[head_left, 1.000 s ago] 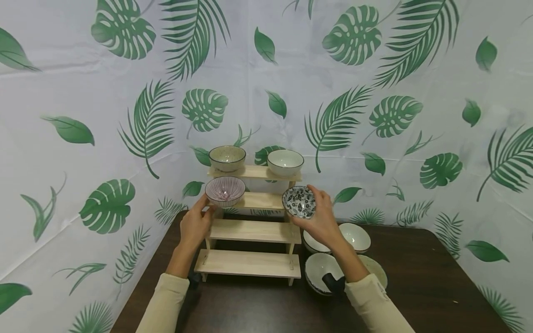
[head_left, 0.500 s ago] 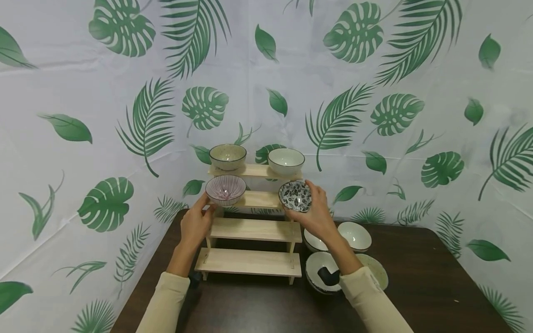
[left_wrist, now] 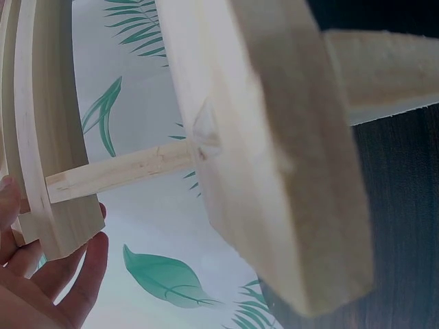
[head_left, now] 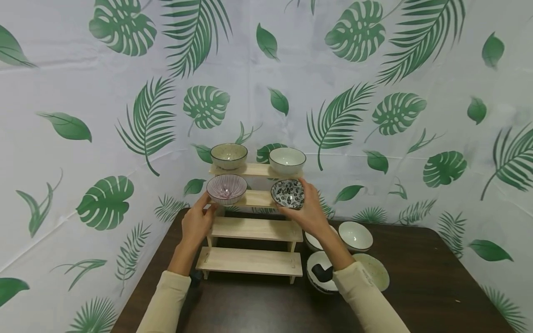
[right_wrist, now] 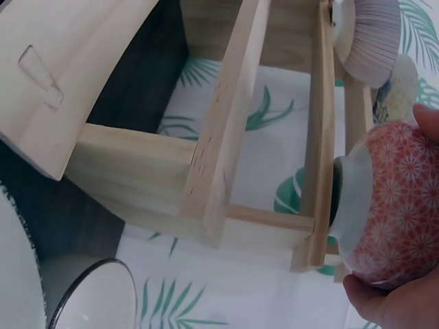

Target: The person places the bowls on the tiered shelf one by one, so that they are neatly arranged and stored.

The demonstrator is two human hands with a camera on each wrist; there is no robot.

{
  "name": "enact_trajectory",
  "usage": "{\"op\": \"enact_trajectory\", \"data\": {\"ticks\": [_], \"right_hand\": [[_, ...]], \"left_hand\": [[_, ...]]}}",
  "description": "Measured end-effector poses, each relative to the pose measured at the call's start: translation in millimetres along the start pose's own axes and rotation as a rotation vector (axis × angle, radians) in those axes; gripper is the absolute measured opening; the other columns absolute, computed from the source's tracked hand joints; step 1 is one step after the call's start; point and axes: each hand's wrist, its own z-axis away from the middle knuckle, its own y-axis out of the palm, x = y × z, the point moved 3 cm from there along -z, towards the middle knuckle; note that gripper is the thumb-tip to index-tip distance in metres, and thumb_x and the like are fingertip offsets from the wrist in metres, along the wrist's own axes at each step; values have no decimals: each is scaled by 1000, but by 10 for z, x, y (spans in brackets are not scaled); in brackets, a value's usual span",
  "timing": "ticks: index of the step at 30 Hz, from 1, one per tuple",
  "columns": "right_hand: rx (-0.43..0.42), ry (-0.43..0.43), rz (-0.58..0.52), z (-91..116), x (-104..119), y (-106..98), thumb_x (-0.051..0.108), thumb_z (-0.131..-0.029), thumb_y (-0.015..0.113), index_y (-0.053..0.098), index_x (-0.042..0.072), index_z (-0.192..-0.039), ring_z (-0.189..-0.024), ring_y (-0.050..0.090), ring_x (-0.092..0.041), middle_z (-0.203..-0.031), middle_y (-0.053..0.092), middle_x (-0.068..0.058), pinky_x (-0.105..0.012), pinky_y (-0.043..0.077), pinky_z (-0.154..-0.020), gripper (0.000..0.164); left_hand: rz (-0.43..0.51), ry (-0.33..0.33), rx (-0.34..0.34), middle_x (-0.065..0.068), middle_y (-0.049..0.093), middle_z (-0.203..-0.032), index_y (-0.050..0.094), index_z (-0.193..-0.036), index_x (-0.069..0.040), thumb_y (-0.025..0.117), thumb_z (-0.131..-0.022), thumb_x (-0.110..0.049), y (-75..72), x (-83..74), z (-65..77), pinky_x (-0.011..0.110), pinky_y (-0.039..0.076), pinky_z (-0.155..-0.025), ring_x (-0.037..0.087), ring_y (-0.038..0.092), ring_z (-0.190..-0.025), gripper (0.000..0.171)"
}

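Observation:
My right hand (head_left: 311, 212) holds a small bowl (head_left: 287, 194) at the right end of the rack's third tier. Inside it has a black-and-white flower pattern; outside, in the right wrist view, its wall (right_wrist: 405, 205) is red with white flowers. Its pale foot is right at the shelf edge. At the left end of that tier sits a purple-striped bowl (head_left: 226, 188). Just below it my left hand (head_left: 195, 225) grips the end of the wooden stepped rack (head_left: 250, 261); the left wrist view shows fingers (left_wrist: 92, 274) around the board end.
A beige bowl (head_left: 228, 156) and a white bowl (head_left: 287, 160) stand on the top tier. Several more bowls, including a white one (head_left: 356, 236) and a greenish one (head_left: 372, 270), stand on the dark table (head_left: 416, 277) right of the rack. Leaf-print cloth (head_left: 266, 69) hangs behind.
My right hand has moved left with the flower-patterned bowl, from beside the rack to over the right end of the third tier. My left hand has stayed in place.

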Motion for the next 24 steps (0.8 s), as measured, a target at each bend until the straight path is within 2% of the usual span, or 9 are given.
{"op": "enact_trajectory", "data": {"ticks": [11,17,24], "right_hand": [[54,17,-18,-96,-10,34,46,-80,85,24,16,-164,-143,41,-41,-163,29,-21,-66,40,-112,108],[78,31,-28,-102,-16,42,47,-79,86,18,16,-165,-148,35,-43,-167,22,-21,-68,37,-114,114],[74,-10,-40,-62,-37,9,46,-78,89,6,19,-167,-152,29,-43,-170,13,-19,-69,32,-117,125]], "left_hand": [[-1,2,-3,6,69,-139,50,-154,-28,64,-102,-33,2,5,-9,65,53,-86,35,77,-101,53],[-6,5,0,6,69,-138,51,-153,-28,64,-102,-34,-7,-7,5,65,54,-85,34,77,-101,52],[-7,7,-9,6,70,-137,51,-152,-28,64,-102,-33,-18,-23,12,65,54,-85,35,77,-102,53]]}}
